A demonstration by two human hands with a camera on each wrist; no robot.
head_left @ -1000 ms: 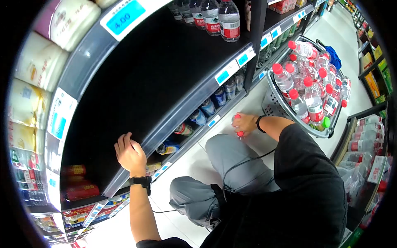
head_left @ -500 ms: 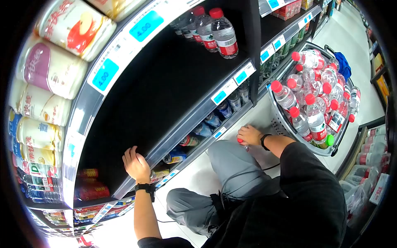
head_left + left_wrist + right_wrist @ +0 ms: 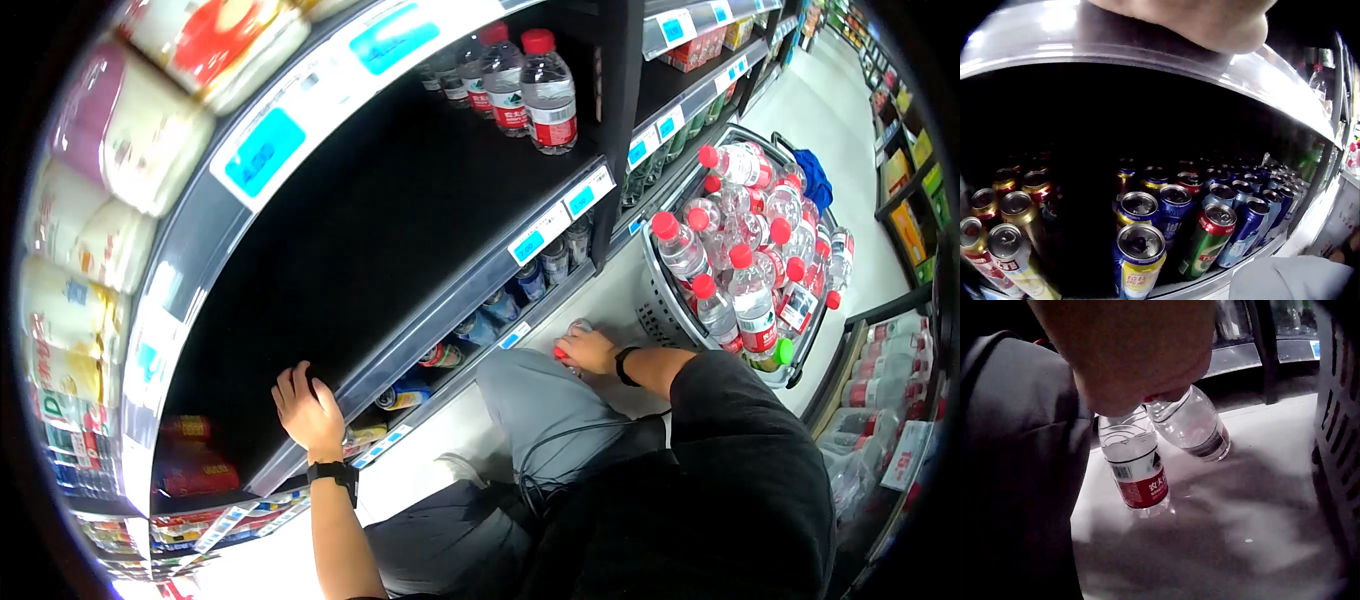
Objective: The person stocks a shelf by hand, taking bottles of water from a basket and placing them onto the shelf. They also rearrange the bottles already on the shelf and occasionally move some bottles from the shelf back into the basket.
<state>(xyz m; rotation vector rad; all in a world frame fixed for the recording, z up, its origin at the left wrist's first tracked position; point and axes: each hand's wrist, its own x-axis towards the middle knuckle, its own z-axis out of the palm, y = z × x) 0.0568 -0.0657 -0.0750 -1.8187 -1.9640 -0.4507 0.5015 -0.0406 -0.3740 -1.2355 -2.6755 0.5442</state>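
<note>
My right hand (image 3: 592, 352) is down near the floor beside the knee, gripping two clear red-capped water bottles at their tops. In the right wrist view one water bottle (image 3: 1141, 478) hangs nearly upright, its red and white label showing. The other bottle (image 3: 1197, 428) tilts away to the right; the hand hides both caps. My left hand (image 3: 308, 410) rests on the front edge of a black shelf (image 3: 330, 260), fingers loosely extended over it and holding nothing. On that shelf, several red-capped water bottles (image 3: 548, 105) stand at the far end.
A grey basket (image 3: 655, 305) heaped with water bottles stands on the floor to the right. Drink cans (image 3: 1140, 250) line the shelf below my left hand. White canisters (image 3: 110, 130) fill the upper shelf at left. Packs of bottles (image 3: 880, 370) sit at far right.
The right hand, with the bottles, has shifted slightly toward the shelf. One bent knee has lowered, and a shoe now shows. The left hand stays on the shelf edge.
</note>
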